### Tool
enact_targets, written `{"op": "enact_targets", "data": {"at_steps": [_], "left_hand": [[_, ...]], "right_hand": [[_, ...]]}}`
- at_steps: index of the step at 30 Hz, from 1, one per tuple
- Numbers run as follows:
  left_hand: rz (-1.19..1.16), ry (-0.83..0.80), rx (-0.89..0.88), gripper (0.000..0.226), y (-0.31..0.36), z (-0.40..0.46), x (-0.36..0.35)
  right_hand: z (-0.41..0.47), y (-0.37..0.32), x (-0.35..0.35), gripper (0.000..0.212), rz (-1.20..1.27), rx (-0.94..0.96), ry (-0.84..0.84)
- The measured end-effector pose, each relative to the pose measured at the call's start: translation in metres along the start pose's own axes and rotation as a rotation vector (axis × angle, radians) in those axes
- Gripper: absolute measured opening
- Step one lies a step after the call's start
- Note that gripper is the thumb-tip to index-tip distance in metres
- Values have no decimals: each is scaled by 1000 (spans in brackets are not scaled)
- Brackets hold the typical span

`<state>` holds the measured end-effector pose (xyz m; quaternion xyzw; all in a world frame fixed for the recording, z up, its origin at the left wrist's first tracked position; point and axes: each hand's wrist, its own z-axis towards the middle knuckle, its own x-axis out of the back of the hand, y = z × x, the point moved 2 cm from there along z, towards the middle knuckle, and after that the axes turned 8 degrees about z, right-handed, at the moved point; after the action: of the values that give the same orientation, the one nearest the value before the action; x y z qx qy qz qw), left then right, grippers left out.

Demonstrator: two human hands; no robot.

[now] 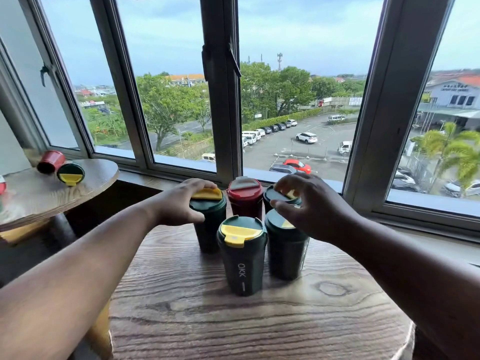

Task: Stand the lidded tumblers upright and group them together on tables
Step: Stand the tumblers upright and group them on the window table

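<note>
Several lidded tumblers stand upright in a tight cluster on the round wooden table (233, 320). The front dark green tumbler (242, 258) has a yellow lid flap and reads "OKK". My left hand (181, 203) wraps the top of the back-left green tumbler (209, 224). A red tumbler (245, 198) stands at the back middle. My right hand (306, 203) hovers with spread fingers over the back-right green tumbler (275, 197) and the front-right green tumbler (285, 250); whether its fingertips touch a lid is unclear. On the left table, a red tumbler (50, 162) and a green tumbler (70, 174) lie on their sides.
The second round wooden table (59, 193) stands at the left, with part of another red object (2, 184) at its left edge. A window sill (415, 229) and large window frames (220, 100) run right behind both tables.
</note>
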<state>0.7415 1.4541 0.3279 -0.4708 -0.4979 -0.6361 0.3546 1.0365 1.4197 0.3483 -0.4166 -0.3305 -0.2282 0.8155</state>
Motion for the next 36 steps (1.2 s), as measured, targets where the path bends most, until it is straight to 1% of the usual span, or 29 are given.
{"op": "enact_targets", "data": {"at_steps": [2, 4, 8, 11, 13, 16, 19, 21, 24, 26, 30, 34, 36], "left_hand": [[-45, 5, 18, 80, -5, 2, -2], [-60, 39, 27, 81, -8, 2, -4], [6, 139, 20, 88, -10, 0, -9], [31, 204, 0, 95, -11, -2, -13], [24, 170, -38, 102, -15, -2, -14], [-12, 54, -134, 106, -28, 1, -11], [-184, -45, -246, 97, -41, 9, -12], [-315, -72, -295, 90, -48, 15, -14], [-441, -50, -337, 85, -55, 22, -16], [-416, -13, -357, 88, -53, 22, -17], [-269, 92, -361, 104, -52, 20, -27], [-332, 50, -448, 99, -62, 22, -35], [-330, 51, -434, 101, -65, 23, -34]], "right_hand": [[12, -11, -7, 16, -14, 54, -39], [25, -20, -16, 10, -29, 61, -95], [48, -35, -33, 8, -63, 50, -181], [61, -44, -46, 11, -94, 38, -228], [69, -49, -53, 12, -109, 5, -260], [76, -55, -62, 16, -133, -58, -299], [81, -61, -70, 17, -191, -113, -337], [84, -62, -75, 19, -225, -171, -357], [89, -60, -84, 17, -204, -250, -360], [89, -61, -87, 16, -191, -288, -346], [84, -64, -88, 22, -162, -364, -305], [81, -67, -92, 19, -139, -457, -277], [81, -71, -94, 19, -140, -475, -262]]}}
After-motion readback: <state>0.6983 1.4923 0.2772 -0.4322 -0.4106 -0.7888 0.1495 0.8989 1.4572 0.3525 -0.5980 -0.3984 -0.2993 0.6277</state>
